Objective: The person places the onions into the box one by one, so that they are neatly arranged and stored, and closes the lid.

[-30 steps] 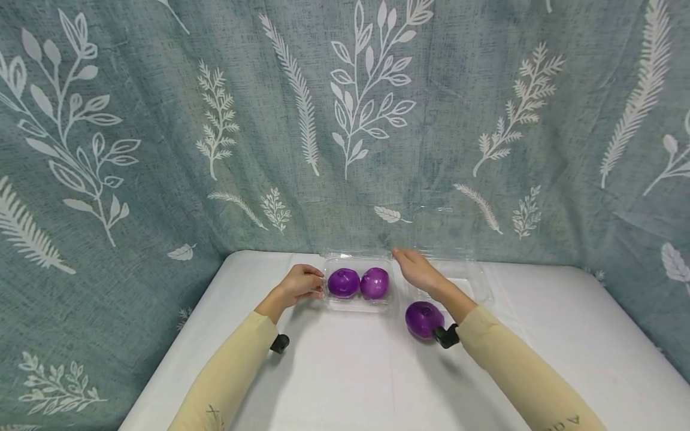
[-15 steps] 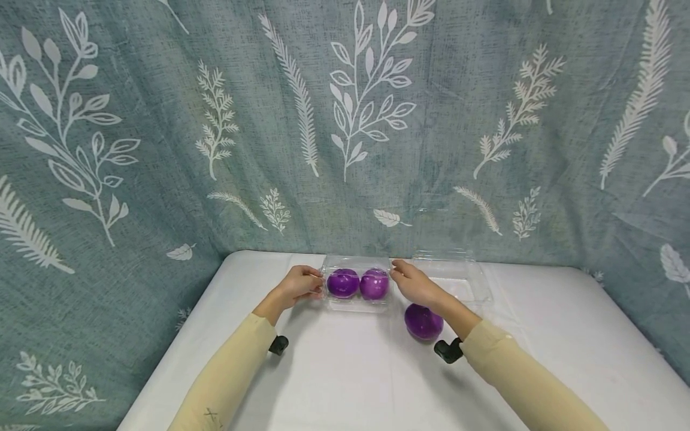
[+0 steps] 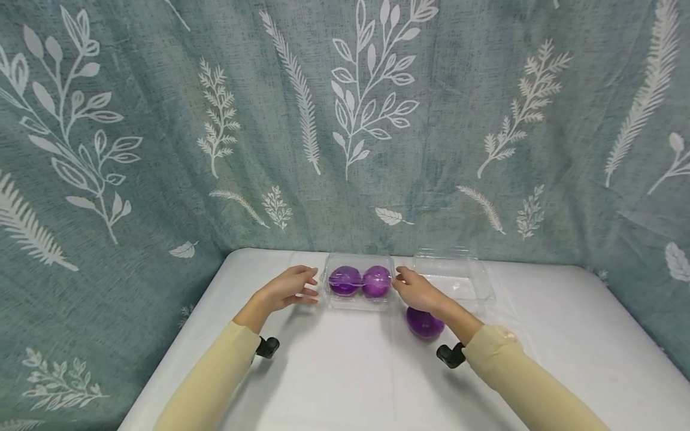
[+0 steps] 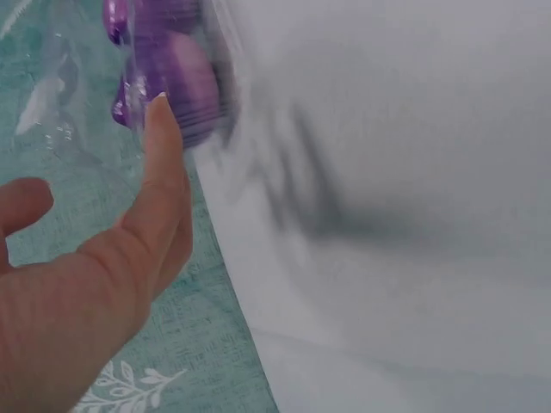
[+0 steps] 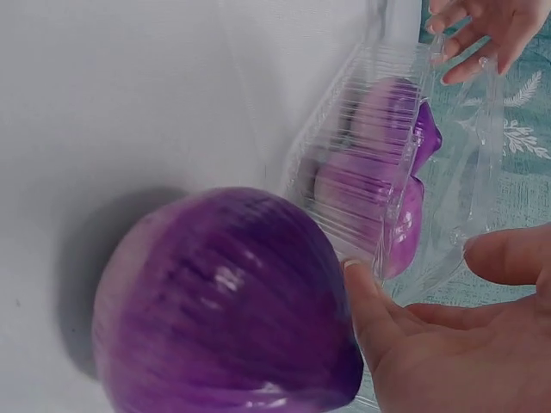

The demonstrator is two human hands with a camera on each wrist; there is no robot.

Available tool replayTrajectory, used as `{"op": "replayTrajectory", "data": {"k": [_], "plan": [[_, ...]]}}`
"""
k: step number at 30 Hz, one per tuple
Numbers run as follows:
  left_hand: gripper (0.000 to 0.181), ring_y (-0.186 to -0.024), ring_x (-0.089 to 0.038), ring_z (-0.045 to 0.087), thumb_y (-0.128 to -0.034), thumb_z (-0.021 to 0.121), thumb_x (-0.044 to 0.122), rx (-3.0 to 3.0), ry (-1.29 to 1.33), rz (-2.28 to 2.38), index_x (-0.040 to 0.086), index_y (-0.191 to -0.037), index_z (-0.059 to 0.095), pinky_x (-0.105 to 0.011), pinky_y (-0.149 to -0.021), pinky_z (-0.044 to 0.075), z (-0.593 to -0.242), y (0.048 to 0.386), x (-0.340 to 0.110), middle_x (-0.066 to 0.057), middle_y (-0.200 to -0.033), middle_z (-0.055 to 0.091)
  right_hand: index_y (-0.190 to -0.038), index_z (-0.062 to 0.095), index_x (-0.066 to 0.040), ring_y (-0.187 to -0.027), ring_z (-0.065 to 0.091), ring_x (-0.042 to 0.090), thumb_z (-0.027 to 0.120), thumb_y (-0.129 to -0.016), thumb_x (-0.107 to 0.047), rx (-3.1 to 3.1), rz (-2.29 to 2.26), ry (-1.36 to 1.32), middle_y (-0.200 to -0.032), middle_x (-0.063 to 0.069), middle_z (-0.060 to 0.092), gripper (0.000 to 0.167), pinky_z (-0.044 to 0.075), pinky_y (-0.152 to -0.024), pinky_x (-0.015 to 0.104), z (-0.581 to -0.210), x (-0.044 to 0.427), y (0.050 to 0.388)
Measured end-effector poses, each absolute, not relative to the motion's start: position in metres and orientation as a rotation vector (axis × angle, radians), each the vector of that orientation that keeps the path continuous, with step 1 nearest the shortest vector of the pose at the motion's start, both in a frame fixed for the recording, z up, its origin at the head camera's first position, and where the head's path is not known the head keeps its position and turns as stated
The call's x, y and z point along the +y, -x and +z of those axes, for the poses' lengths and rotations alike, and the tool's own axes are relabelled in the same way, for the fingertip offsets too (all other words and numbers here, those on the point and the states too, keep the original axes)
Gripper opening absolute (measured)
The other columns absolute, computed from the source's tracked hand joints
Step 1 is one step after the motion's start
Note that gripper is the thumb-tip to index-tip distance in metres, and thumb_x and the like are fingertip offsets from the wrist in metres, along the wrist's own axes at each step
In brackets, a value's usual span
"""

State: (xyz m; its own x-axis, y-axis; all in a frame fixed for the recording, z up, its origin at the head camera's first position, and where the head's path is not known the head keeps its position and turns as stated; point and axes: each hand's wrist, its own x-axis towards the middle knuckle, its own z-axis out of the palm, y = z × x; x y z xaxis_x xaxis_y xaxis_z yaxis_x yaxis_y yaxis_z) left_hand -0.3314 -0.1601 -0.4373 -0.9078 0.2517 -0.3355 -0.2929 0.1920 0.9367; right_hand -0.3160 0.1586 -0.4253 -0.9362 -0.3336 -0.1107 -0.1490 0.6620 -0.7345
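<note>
Two purple onion-like vegetables (image 3: 376, 281) lie side by side in a clear plastic box (image 3: 358, 304), its lid tilted over them. Beside the box's left end, the left hand (image 3: 288, 287) has its fingers spread apart and grips nothing. At the opposite end, the right hand (image 3: 419, 291) has thumb and fingers at the lid and wall; in the right wrist view a fingertip of the right hand (image 5: 465, 318) touches the box's corner (image 5: 366, 262). A third purple vegetable (image 3: 424, 323) sits on the table below the right wrist, large in the right wrist view.
Another clear box (image 3: 458, 287) stands with its lid up to the right, behind the right hand. Both boxes are at the back of the white table (image 3: 345, 377), against a green leaf-patterned curtain (image 3: 323, 120).
The left box's lid has come down from upright over the vegetables. The right hand came down with it. The left hand has let go of the box and drawn slightly left.
</note>
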Motion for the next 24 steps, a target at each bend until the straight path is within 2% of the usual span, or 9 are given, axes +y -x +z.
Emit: {"op": "replayTrajectory", "data": {"k": [5, 14, 18, 21, 24], "plan": [[0.054, -0.128, -0.044, 0.054, -0.1106, 0.048, 0.023, 2.026, -0.001, 1.758, -0.003, -0.154, 0.030, -0.047, -0.103, 0.055, -0.436, 0.320, -0.158, -0.029, -0.146, 0.041, -0.150, 0.029, 0.016, -0.130, 0.054, 0.047, 0.044, -0.105, -0.016, 2.660, -1.142, 0.419, -0.141, 0.033, 0.053, 0.058, 0.042, -0.112, 0.059, -0.429, 0.158, 0.315], [0.055, -0.121, -0.043, 0.060, -0.1108, 0.047, 0.024, 2.017, -0.003, 1.777, -0.005, -0.154, 0.030, -0.046, -0.098, 0.058, -0.449, 0.313, -0.153, -0.031, -0.139, 0.051, -0.144, 0.039, 0.018, -0.127, 0.054, 0.048, 0.051, -0.101, -0.013, 2.702, -1.086, 0.448, -0.132, 0.032, 0.060, 0.054, 0.046, -0.109, 0.057, -0.437, 0.158, 0.315], [0.051, -0.109, -0.037, 0.067, -0.1104, 0.047, 0.021, 2.030, -0.040, 1.778, -0.004, -0.152, 0.033, -0.043, -0.094, 0.060, -0.450, 0.313, -0.151, -0.029, -0.130, 0.058, -0.144, 0.038, 0.019, -0.125, 0.056, 0.047, 0.053, -0.100, -0.012, 2.704, -1.073, 0.448, -0.130, 0.031, 0.061, 0.055, 0.048, -0.107, 0.056, -0.437, 0.157, 0.315], [0.048, -0.098, -0.028, 0.071, -0.1093, 0.049, 0.018, 2.037, -0.044, 1.783, -0.003, -0.150, 0.036, -0.039, -0.090, 0.061, -0.452, 0.314, -0.150, -0.024, -0.122, 0.063, -0.144, 0.038, 0.020, -0.122, 0.059, 0.046, 0.054, -0.101, -0.011, 2.716, -1.052, 0.460, -0.127, 0.030, 0.063, 0.056, 0.051, -0.104, 0.055, -0.438, 0.156, 0.315], [0.047, -0.094, -0.025, 0.071, -0.1086, 0.050, 0.015, 2.041, -0.037, 1.788, -0.002, -0.150, 0.036, -0.040, -0.090, 0.061, -0.452, 0.314, -0.150, -0.022, -0.117, 0.064, -0.143, 0.038, 0.021, -0.119, 0.061, 0.044, 0.056, -0.100, -0.010, 2.726, -1.039, 0.470, -0.123, 0.029, 0.065, 0.056, 0.053, -0.101, 0.053, -0.437, 0.155, 0.315]]}}
